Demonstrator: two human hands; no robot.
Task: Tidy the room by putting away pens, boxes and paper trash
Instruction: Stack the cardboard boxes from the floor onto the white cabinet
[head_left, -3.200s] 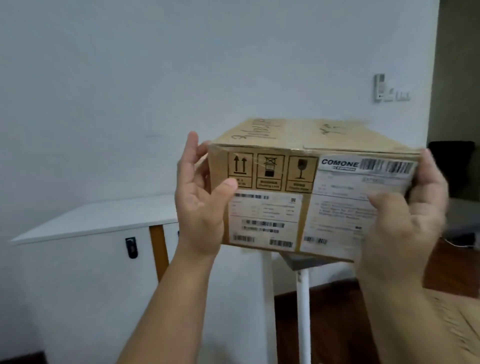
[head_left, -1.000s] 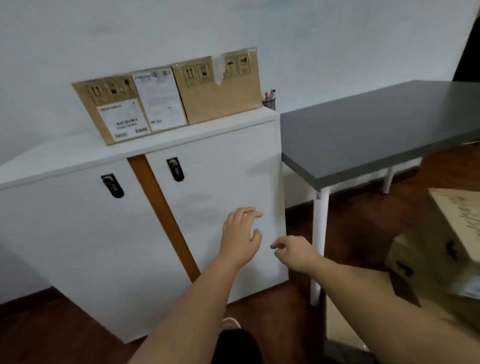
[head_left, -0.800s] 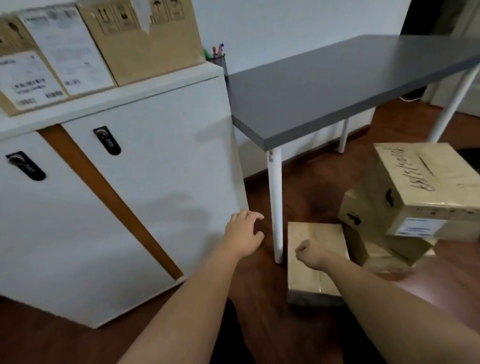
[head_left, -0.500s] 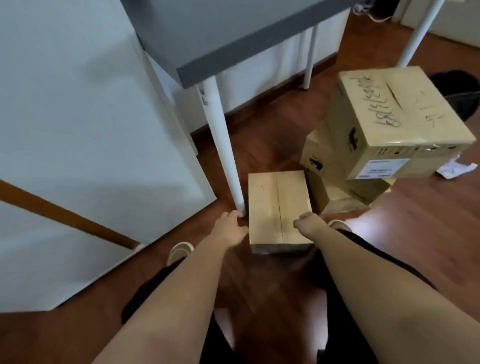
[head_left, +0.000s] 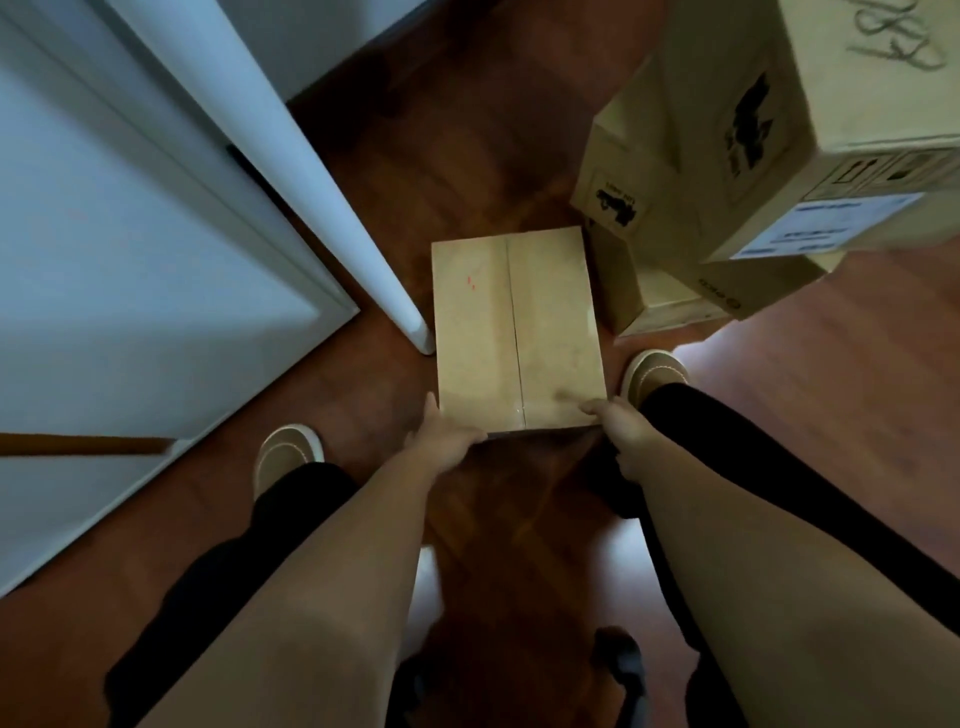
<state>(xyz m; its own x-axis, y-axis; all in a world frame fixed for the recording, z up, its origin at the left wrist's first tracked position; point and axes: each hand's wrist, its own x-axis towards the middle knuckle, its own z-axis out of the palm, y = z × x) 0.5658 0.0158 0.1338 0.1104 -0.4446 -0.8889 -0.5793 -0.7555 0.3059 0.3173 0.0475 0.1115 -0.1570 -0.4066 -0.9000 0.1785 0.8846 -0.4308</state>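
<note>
A flat, taped cardboard box (head_left: 514, 332) lies on the dark wooden floor between my feet. My left hand (head_left: 441, 441) holds its near left corner, thumb up along the left edge and fingers along the near edge. My right hand (head_left: 618, 431) holds the near right corner, thumb on the top face and the other fingers hidden below the edge. The box still looks flat on the floor.
A white table leg (head_left: 322, 176) stands right beside the box's left side. A white cabinet (head_left: 130, 249) fills the left. Stacked larger cardboard boxes (head_left: 737, 156) crowd the right, close to the box. My shoes (head_left: 288, 452) (head_left: 657, 371) flank the box.
I set the earlier box on the cabinet, turned and bent down. Both hands dropped to the floor and now hold the near corners of the flat box.
</note>
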